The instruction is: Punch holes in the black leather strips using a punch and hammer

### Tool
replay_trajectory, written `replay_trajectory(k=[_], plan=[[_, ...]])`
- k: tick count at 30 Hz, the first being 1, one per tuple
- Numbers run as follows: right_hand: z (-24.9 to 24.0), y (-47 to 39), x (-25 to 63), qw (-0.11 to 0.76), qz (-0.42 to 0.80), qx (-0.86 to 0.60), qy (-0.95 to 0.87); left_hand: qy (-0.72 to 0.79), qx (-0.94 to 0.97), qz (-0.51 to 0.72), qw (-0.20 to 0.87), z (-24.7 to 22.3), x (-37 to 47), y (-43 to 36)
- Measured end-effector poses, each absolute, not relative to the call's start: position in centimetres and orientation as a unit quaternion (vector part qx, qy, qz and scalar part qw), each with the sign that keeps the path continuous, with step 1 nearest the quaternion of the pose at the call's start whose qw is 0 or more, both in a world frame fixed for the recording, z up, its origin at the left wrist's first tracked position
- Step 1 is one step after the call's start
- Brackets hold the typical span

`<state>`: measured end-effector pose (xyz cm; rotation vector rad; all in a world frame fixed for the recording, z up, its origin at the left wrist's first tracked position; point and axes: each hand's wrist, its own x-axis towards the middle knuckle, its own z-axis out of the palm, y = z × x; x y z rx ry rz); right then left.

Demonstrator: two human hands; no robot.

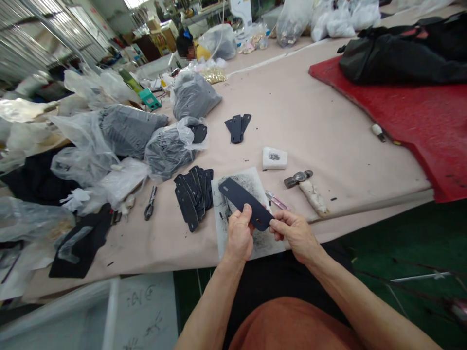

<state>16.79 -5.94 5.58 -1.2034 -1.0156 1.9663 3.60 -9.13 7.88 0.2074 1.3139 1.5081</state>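
Observation:
A long black strip [243, 198] with rounded ends and slots is held over a smudged white board [221, 228]. My left hand [241, 232] grips its lower edge, thumb on top. At the strip's right end, the fingers of my right hand [294, 234] pinch the corner. Left of the board lies a fanned pile of similar black pieces [195, 194]; a few more black pieces [238, 128] lie farther back. A hammer [310, 189] with a wrapped handle and a pink tool [277, 200] rest to the right, near a white block [275, 159] with a dark smudge.
Plastic bags of dark pieces [171, 150] crowd the left side beside a metal punch-like tool [150, 203]. A red sheet [401, 116] bears a black bag [401, 56] at the right. A small bottle [378, 132] lies by the sheet. Another person [191, 46] is at the back.

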Motion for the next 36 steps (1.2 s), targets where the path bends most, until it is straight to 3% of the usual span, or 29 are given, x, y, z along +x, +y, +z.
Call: replay_trajectory(k=[6,14,25,36], plan=[[4.8,-5.7,16.6,0.354,0.757,-0.461,-0.298,0.539,0.131,0.635,0.539,7.4,3.4,-8.7],[4.2,-5.5,16.8,0.350,0.764,-0.466,-0.277,0.566,0.162,0.607,0.534,6.7,3.4,-8.3],[4.7,-2.2,15.5,0.270,0.723,-0.438,-0.461,0.666,0.360,0.453,0.470,6.0,0.5,-7.3],[5.0,3.9,10.0,0.262,0.713,-0.428,-0.489,0.700,0.359,0.478,0.391,6.9,-3.5,-4.8]])
